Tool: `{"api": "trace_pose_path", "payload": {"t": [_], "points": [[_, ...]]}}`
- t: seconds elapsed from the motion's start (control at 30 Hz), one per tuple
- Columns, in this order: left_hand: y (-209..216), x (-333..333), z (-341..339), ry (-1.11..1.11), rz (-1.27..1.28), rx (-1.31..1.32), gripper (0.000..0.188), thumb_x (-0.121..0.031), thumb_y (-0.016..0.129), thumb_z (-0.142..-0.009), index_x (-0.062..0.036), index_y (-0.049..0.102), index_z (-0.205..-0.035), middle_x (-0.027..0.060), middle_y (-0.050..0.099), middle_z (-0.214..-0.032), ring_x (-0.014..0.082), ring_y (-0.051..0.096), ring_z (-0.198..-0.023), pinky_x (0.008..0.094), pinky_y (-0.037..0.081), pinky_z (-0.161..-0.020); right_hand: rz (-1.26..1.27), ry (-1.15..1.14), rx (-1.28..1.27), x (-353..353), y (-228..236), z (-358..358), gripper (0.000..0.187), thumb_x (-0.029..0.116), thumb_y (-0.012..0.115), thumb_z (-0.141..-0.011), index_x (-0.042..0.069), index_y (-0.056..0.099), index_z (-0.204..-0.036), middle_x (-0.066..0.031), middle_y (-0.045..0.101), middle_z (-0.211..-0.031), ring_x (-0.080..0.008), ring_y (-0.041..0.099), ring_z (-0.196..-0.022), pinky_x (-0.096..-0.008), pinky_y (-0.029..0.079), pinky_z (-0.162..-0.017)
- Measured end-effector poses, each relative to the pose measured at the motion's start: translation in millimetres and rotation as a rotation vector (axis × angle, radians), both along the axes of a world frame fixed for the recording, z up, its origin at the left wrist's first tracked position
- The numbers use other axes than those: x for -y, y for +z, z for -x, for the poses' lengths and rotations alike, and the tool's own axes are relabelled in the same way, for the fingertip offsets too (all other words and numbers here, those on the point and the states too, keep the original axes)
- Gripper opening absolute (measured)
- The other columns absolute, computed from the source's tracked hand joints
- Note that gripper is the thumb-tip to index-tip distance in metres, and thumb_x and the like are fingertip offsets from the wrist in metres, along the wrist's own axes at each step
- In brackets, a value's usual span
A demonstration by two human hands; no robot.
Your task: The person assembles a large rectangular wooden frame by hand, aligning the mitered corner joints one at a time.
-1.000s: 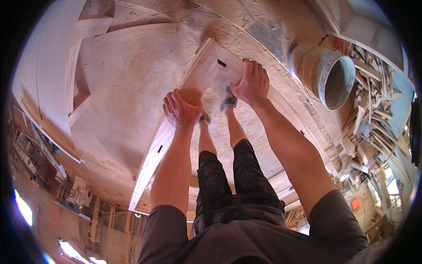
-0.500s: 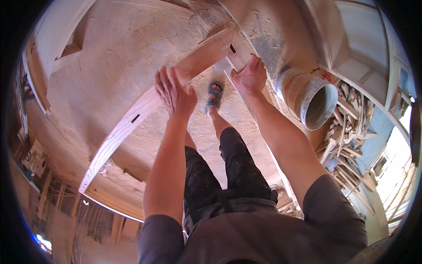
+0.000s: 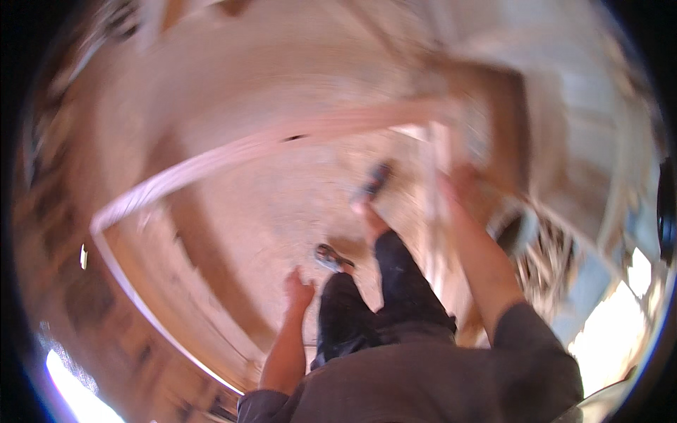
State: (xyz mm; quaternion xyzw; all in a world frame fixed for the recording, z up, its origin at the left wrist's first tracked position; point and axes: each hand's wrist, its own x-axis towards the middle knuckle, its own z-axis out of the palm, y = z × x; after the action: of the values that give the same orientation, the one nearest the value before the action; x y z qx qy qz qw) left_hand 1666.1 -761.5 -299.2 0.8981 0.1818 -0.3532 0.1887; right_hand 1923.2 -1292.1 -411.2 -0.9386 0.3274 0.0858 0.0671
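Note:
A large pale wooden frame [image 3: 211,156] stretches across the view around my legs, its boards bent by the lens. One dark slot shows in its far board. My left hand [image 3: 300,289] hangs low beside my left leg, apart from the frame, with thumb and fingers spread and nothing in them. At the frame's right board, near the far right corner, is my right hand [image 3: 462,182]. It appears to touch the wood, but motion smears its fingers, so the grip cannot be made out.
My sandalled feet [image 3: 328,256] stand on a dusty floor [image 3: 243,240] inside the frame. Past my right forearm lie a bucket [image 3: 518,229] on its side and a heap of wood scraps [image 3: 546,261]. Large pale panels [image 3: 575,134] stand at the far right.
My left hand has come off the far board and dropped back toward my left leg. The right hand stays by the right board. The view has swung, and a second foot now shows.

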Motion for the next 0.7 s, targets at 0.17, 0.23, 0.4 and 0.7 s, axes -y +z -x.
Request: {"api": "trace_pose_path", "payload": {"t": [0.17, 0.23, 0.4, 0.7], "points": [[119.6, 35.4, -12.4, 0.29, 0.119, -0.119, 0.067, -0.03, 0.072, -0.085, -0.0062, 0.054, -0.145, 0.0216, 0.06, -0.142, 0.04, 0.055, -0.134, 0.0483, 0.046, -0.113, -0.165, -0.034, -0.129, -8.4, 58.8, 109.2, 0.086, 0.032, 0.076, -0.082, -0.005, 0.041, -0.151, -0.0288, 0.054, -0.143, -0.0436, 0.055, -0.13, -0.046, 0.044, -0.115], [121.3, 29.1, 51.8, 0.379, 0.161, -0.047, 0.066, -0.031, 0.07, -0.086, -0.0077, 0.054, -0.145, 0.0212, 0.062, -0.14, 0.0398, 0.055, -0.135, 0.0493, 0.046, -0.112, -0.144, 0.086, -0.257, -61.7, 112.6, 131.7, 0.078, 0.016, 0.064, -0.081, -0.006, 0.04, -0.151, -0.0352, 0.053, -0.141, -0.0499, 0.054, -0.13, -0.0489, 0.043, -0.115], [165.9, -18.8, 134.4, 0.613, 0.351, 0.064, 0.067, -0.034, 0.068, -0.088, -0.0078, 0.052, -0.147, 0.0229, 0.061, -0.141, 0.0409, 0.056, -0.133, 0.0494, 0.048, -0.111, -0.272, 0.418, -0.307, -145.4, 132.2, 165.9, 0.07, 0.011, 0.066, -0.075, -0.002, 0.052, -0.143, -0.0327, 0.055, -0.142, -0.0472, 0.053, -0.133, -0.0471, 0.043, -0.115], [174.5, -177.4, 314.1, 0.898, 0.046, 0.085, 0.061, -0.029, 0.069, -0.089, -0.0059, 0.056, -0.144, 0.0229, 0.065, -0.135, 0.0412, 0.062, -0.124, 0.0487, 0.051, -0.105, -0.306, 0.844, -0.422, -393.7, 206.2, 179.2, 0.057, 0.009, 0.066, -0.076, -0.001, 0.063, -0.132, -0.0267, 0.067, -0.13, -0.04, 0.062, -0.126, -0.0425, 0.049, -0.108]]}}
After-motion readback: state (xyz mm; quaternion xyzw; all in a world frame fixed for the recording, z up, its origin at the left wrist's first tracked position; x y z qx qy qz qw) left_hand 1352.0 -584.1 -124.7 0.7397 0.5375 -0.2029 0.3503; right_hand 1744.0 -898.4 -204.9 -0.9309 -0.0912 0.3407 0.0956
